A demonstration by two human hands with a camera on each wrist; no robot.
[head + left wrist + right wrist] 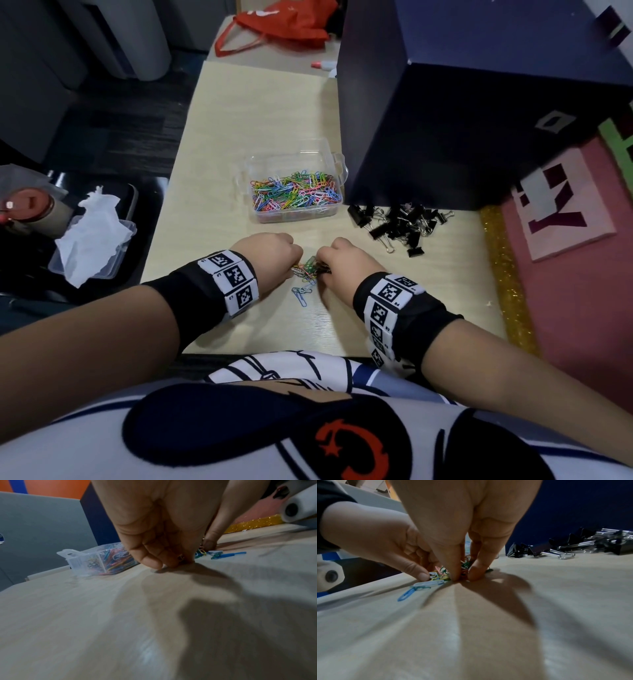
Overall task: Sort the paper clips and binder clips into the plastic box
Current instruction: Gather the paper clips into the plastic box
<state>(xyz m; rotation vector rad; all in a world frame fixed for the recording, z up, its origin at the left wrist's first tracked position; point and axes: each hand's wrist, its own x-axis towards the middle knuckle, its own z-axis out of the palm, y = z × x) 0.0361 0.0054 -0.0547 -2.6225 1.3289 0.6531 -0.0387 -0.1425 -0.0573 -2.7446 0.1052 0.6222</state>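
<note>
**Dim room, soft focus at the wrists**

The light is low and cool. It falls from above, and both wrist views show broad dark shadows spreading over the bench (pixel 488 635) on the near side of each grip. A pale sheen lies on the wood below them. The wrist pictures are soft and smeared toward the edges; the head view bends lines outward at its corners.

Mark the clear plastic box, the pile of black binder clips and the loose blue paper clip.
Clear plastic box (pixel 339 163): head view, right handle tab.
Pile of black binder clips (pixel 399 224): head view, middle of the pile.
Loose blue paper clip (pixel 406 594): right wrist view, its loop.
</note>
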